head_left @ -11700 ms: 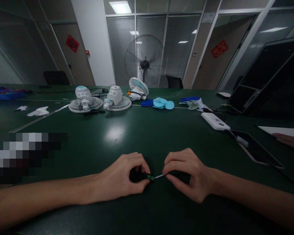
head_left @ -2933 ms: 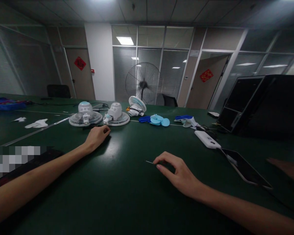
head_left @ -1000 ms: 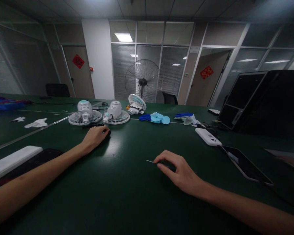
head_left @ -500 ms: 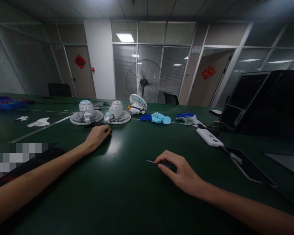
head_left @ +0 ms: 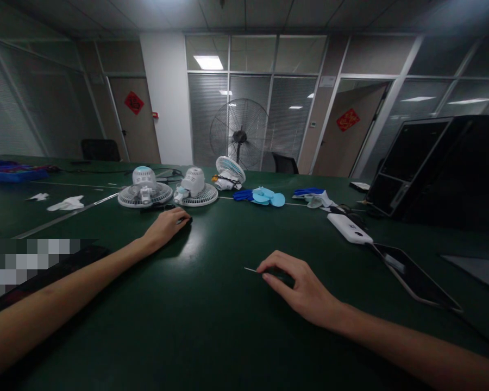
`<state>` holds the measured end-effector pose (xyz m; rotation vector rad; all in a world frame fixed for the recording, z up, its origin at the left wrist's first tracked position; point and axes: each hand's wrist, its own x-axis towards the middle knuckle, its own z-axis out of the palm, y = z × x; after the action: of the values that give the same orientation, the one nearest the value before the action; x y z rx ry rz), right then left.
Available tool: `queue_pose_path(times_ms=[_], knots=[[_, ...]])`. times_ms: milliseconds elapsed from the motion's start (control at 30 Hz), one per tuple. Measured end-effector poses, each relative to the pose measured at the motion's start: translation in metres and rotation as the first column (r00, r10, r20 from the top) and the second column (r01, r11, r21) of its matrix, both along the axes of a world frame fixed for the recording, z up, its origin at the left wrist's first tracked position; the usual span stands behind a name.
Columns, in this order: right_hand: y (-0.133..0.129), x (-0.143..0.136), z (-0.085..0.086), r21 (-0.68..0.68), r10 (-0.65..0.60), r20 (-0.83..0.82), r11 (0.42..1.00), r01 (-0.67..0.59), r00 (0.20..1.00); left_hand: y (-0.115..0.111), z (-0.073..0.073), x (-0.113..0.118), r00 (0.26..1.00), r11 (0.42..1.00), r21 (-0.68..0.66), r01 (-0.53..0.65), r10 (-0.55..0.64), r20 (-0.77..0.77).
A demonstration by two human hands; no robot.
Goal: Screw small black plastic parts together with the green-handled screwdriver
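Observation:
My left hand (head_left: 165, 228) is closed over the table, in front of the fans. Its fingertips hold a small black object (head_left: 190, 220), mostly hidden, whose kind I cannot make out. Just beyond that hand, two white fans, the left one (head_left: 145, 191) and the middle one (head_left: 194, 190), lie on their round grilles. My right hand (head_left: 299, 282) rests nearer to me, thumb and forefinger pinching a thin metal rod (head_left: 250, 270). The rod points left, low over the green table (head_left: 212, 331); its other end is hidden in the hand.
A third white fan (head_left: 230, 174) lies tilted farther back. Beside it are light-blue fan blades (head_left: 268, 196) and blue-and-white gloves (head_left: 313, 197). At right are a white power bank (head_left: 349, 228), a dark tablet (head_left: 415, 274) and a black computer case (head_left: 415, 163). A blue tray (head_left: 16, 174) stands far left.
My left hand has shifted a little to the right with the small black object. My right hand and the thin metal rod have stayed in place.

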<state>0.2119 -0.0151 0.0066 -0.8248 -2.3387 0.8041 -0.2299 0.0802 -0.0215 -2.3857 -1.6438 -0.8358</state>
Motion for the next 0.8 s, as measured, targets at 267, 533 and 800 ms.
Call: queue_pose_path(times_ms=[267,533,800], knots=[[-0.0008,0.0001,0.0006,0.003,0.011,-0.01,1.0,-0.011,1.0,0.0016,-0.0026,0.0,0.966,0.992,-0.027,-0.12,0.123,0.229],[0.0017,-0.0009,-0.0009,0.006,0.0,0.012,1.0,0.0,1.0,-0.0001,0.0043,0.0044,0.917,0.972,-0.128,-0.197,0.229,0.327],[-0.0005,-0.0004,-0.0006,0.011,0.005,0.0,1.0,-0.005,1.0,0.0063,-0.0037,-0.0021,0.932,0.976,-0.116,-0.184,0.211,0.295]])
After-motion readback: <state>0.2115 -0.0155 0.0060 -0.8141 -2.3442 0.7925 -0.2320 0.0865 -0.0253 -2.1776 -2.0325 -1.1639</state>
